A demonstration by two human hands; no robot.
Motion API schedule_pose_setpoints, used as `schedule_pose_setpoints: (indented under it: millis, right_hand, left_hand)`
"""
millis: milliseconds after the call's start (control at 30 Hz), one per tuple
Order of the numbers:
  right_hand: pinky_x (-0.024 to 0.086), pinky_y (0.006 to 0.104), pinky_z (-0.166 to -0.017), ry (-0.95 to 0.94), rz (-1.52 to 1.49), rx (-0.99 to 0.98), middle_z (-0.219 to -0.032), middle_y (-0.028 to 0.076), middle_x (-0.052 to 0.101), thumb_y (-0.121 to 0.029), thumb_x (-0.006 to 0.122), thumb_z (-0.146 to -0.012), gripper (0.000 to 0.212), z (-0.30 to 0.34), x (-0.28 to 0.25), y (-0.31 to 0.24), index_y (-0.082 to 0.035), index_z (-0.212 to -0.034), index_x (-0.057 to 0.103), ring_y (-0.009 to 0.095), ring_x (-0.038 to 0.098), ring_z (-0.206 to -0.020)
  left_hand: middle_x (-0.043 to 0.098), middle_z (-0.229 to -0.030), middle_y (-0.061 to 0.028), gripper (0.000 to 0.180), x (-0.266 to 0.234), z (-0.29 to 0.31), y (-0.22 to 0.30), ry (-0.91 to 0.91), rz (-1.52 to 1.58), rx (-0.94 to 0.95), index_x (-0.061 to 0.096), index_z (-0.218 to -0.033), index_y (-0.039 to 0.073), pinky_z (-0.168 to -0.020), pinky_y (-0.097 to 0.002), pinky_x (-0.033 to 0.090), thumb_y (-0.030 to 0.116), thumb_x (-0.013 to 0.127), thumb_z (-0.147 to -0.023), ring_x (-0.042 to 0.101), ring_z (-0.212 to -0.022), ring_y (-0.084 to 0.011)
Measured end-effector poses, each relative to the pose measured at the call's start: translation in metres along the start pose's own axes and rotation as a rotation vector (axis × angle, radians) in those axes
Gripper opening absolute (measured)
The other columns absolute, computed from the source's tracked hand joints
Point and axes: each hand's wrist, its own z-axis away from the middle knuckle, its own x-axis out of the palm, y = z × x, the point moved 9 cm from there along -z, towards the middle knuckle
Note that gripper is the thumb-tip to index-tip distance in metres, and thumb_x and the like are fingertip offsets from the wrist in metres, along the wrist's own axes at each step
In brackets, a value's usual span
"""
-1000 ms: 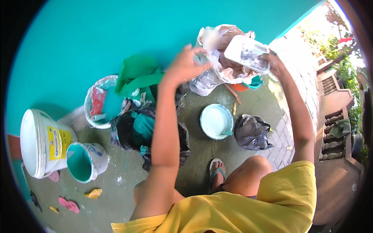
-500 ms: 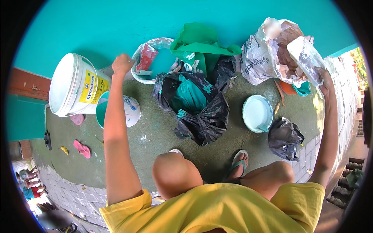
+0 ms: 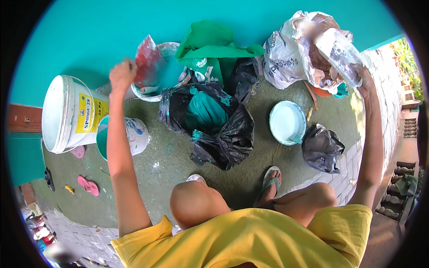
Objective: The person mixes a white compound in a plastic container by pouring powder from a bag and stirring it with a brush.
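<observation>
My left hand [image 3: 123, 77] is closed at the near edge of a flat red piece with pale paint smears [image 3: 148, 62], apparently gripping it. That piece stands tilted over the left part of a white bucket [image 3: 154, 97] with turquoise paint inside; its exact kind is unclear. On the right, my right hand [image 3: 365, 81] is shut on the lower end of a translucent, white-smeared plastic container [image 3: 340, 56]. It leans across the mouth of an open, crumpled paper sack [image 3: 286, 60] with a brown lining.
A large white pail [image 3: 58, 114] and a smaller paint pail [image 3: 136, 136] stand left. A black plastic bag with turquoise contents [image 3: 223, 147] sits centrally before a green bag [image 3: 205, 40]. Rightward are a pale paint basin [image 3: 287, 123] and another black bag [image 3: 322, 149]. A pink slipper [image 3: 88, 185] lies left.
My left hand has moved left and slightly outward from the bucket's rim. The red piece has risen and tilted up from inside the bucket. My right hand keeps the container at the sack.
</observation>
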Motion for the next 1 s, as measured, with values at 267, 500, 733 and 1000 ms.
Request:
schedule_pose_setpoints:
  millis: [267,500,733,1000]
  right_hand:
    - [0.052,0.0329,-0.083,-0.020,-0.006,0.013,-0.116,0.014,0.057,-0.009,0.053,-0.088,0.046,-0.010,0.005,0.003,0.000,-0.130,0.039,0.021,0.061,-0.098]
    - [0.051,0.0264,-0.071,0.013,-0.034,-0.053,-0.099,0.009,0.060,-0.015,0.063,-0.083,0.039,0.009,0.031,-0.011,0.004,-0.116,0.052,0.015,0.060,-0.083]
    - [0.051,0.0272,-0.073,0.006,-0.036,-0.037,-0.101,0.009,0.061,-0.015,0.060,-0.085,0.038,0.007,0.018,-0.004,0.004,-0.117,0.052,0.015,0.060,-0.084]
    - [0.052,0.0272,-0.078,-0.008,-0.023,-0.090,-0.100,0.010,0.062,-0.013,0.059,-0.087,0.026,-0.003,0.017,-0.004,0.004,-0.107,0.060,0.015,0.060,-0.087]
  left_hand:
    - [0.055,-0.073,-0.0117,0.007,-0.104,0.075,0.075,0.410,-0.038,0.408,0.050,-0.086,0.005,-0.063,-0.0423,0.045,0.007,0.056,-0.084,0.056,-0.068,-0.0318]
    - [0.055,-0.085,-0.0095,0.024,-0.051,0.157,0.072,0.135,-0.118,0.615,0.052,-0.094,0.005,-0.073,-0.0385,0.042,0.004,0.060,-0.071,0.054,-0.082,-0.0261]
    - [0.056,-0.089,-0.0074,0.019,-0.089,0.161,0.050,0.228,-0.117,0.573,0.053,-0.088,0.008,-0.073,-0.0359,0.041,0.007,0.062,-0.071,0.054,-0.086,-0.0240]
    - [0.056,-0.083,-0.0142,0.027,-0.115,0.208,0.036,0.032,0.094,0.390,0.053,-0.089,0.001,-0.068,-0.0433,0.045,-0.005,0.065,-0.065,0.056,-0.080,-0.0330]
